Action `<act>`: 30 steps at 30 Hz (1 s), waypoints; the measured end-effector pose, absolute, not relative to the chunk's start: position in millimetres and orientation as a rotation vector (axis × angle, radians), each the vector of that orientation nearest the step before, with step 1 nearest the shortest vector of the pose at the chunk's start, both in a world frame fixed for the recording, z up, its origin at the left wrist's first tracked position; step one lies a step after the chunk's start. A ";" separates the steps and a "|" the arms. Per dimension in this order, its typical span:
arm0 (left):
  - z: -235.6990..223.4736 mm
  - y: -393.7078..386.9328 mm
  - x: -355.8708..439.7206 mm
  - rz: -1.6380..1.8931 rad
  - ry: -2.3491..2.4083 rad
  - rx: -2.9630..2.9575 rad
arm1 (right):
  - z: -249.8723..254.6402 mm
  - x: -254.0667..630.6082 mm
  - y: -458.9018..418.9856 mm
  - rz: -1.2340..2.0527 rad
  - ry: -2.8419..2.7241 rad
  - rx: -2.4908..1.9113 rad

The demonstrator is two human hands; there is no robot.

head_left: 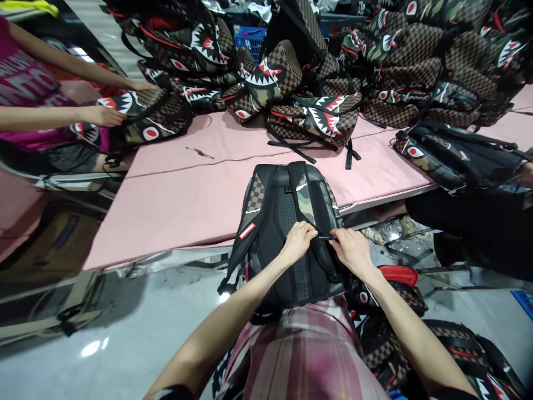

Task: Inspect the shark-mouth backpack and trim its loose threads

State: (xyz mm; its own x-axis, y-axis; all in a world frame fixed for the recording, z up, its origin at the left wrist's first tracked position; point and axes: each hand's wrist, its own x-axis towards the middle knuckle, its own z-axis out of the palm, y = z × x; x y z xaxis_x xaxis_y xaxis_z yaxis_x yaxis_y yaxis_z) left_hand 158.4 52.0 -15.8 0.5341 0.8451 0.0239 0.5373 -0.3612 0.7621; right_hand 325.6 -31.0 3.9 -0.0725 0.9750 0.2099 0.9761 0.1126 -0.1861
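A black backpack [272, 261] with checked and camouflage panels leans between my lap and the pink table edge, its back panel and shoulder straps facing up. My left hand [298, 240] pinches the right-hand shoulder strap [305, 203] near its lower end. Opposite it, the fingers of my right hand [353, 250] are closed on the strap's outer edge, by a small dark piece that I cannot make out clearly. The other strap [245, 236], with a red and white label, hangs free on the left.
Piled backpacks [403, 50] with shark-mouth prints line the back of the pink table [175, 211]. A small red-handled tool [200, 152] lies on it. A co-worker's hands [106, 115] handle a backpack at left; another person stands at right. More bags [462, 355] lie low at my right.
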 end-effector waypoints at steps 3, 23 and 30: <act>-18.8 51.0 163.2 0.538 1.113 2.072 | 5.6 318.9 -28.0 -0.202 -2.266 -1.850; -23.2 29.3 157.3 0.702 1.078 0.914 | -18.8 306.6 -4.2 1.224 -0.965 -1.659; -17.2 35.2 155.7 0.833 0.891 0.698 | -16.1 313.0 -9.5 1.343 -0.859 -1.581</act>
